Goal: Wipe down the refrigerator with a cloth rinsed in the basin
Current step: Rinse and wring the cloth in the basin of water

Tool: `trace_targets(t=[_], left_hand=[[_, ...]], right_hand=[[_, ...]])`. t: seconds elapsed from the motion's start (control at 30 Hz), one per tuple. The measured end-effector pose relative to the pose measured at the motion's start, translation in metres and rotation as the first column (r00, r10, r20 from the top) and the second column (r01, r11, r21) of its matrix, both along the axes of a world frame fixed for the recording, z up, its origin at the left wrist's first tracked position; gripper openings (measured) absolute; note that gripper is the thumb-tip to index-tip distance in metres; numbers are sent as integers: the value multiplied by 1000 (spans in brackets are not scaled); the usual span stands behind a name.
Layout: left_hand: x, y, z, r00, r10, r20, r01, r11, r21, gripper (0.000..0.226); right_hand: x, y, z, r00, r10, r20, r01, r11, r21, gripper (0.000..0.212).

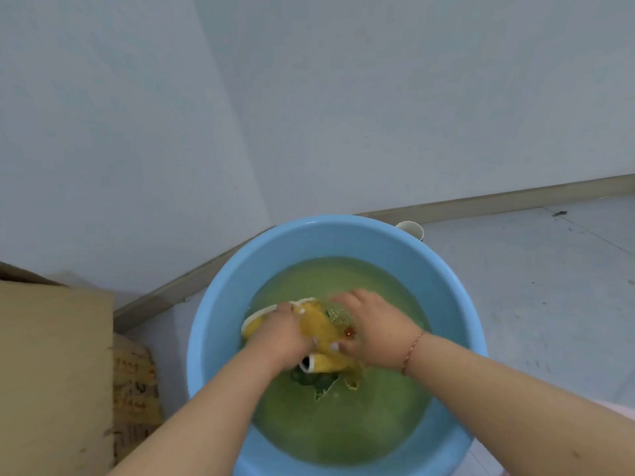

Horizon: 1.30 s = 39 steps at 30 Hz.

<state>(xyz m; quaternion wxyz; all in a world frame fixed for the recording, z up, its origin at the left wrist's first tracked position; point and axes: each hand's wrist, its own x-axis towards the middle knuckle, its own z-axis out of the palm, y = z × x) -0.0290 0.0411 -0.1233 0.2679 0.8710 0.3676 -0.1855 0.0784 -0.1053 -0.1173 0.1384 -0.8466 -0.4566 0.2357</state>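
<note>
A round blue basin (220, 304) stands on the floor below me, holding greenish water. A yellow cloth (321, 329) with a white edge and a coloured print lies bunched at the water's surface in the middle of the basin. My left hand (281, 333) grips the cloth's left part, fingers curled into it. My right hand (374, 329) holds the right part, thumb pressed on the fabric. A thin red string bracelet circles my right wrist. No refrigerator is in view.
A cardboard box (51, 372) stands at the left, with a printed sack (135, 389) beside it. Pale walls meet in a corner behind the basin, edged by a brown skirting board (498, 201). A small white cup-like object (410, 228) sits behind the basin. Tiled floor (549, 286) spreads right.
</note>
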Motion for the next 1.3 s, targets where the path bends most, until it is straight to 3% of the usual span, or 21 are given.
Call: trace_targets(t=[0.1,0.2,0.27,0.33,0.37,0.43,0.47,0.53,0.6,0.67,0.73,0.77,0.83,0.87,0.97,1.03,1.07,1.1,1.17,1.23,1.3], left_hand=[[5,-6,-13,985,84,149,-46,970,-240,57],[2,2,-27,987,69,148,-38,979,-199,9],[-3,15,-28,997,39,64,-40,999,15,27],[-8,23,-23,994,12,105,-34,977,210,15],[-10,26,-23,984,-21,179,-18,977,212,11],[-10,20,-24,954,-211,212,189,975,117,65],[-8,12,-25,945,-272,184,268,962,45,74],[-7,1,-30,929,-346,129,345,938,35,45],[-6,5,-25,928,-362,88,332,911,246,18],[-9,17,-21,926,-375,41,322,843,430,19],[-8,22,-19,891,-448,77,368,810,456,31],[-8,18,-17,865,-496,79,426,808,407,44],[-9,8,-15,816,-574,-74,568,770,290,62],[-9,4,-16,794,-577,-194,608,757,239,61],[-9,5,-20,819,-451,-354,527,836,155,48],[-7,7,-21,920,-319,-228,335,942,34,38],[-6,5,-21,981,-154,-115,141,983,-114,36],[-5,1,-19,997,73,-25,-77,941,-330,41],[1,-4,-14,894,446,-36,-347,641,-684,57],[6,-5,-8,775,620,-121,-426,372,-825,51],[7,-4,-2,715,682,-150,-349,163,-923,38]], right_hand=[[-16,16,-29,989,138,-57,-146,971,-190,55],[-9,22,-32,997,-11,-72,-1,985,-172,7],[10,20,-25,975,-206,-82,188,963,-193,9],[31,14,-17,921,-373,-114,349,918,-189,18],[36,11,-16,885,-430,-175,398,897,-192,21],[34,12,-14,764,-501,-407,473,863,-175,26],[32,13,-13,664,-528,-530,539,829,-151,29],[33,15,-17,559,-579,-593,640,756,-134,31],[39,13,-17,762,-582,-284,569,811,-134,21],[37,9,-11,843,-527,106,535,842,-69,16],[26,8,-9,910,-351,221,341,936,82,33],[20,10,-14,952,-138,274,126,990,58,41],[12,12,-31,921,237,308,-196,968,-159,52],[12,11,-41,909,295,295,-206,932,-299,57],[19,10,-56,977,85,196,26,864,-503,72],[16,17,-55,986,-118,117,162,839,-520,76],[15,21,-54,973,-223,58,222,844,-488,74],[13,25,-50,949,-313,-33,270,863,-428,67],[8,32,-40,873,-408,-266,338,901,-273,53],[-4,42,-22,776,-449,-443,444,888,-123,47],[-22,51,-1,702,-434,-565,557,829,54,30]])
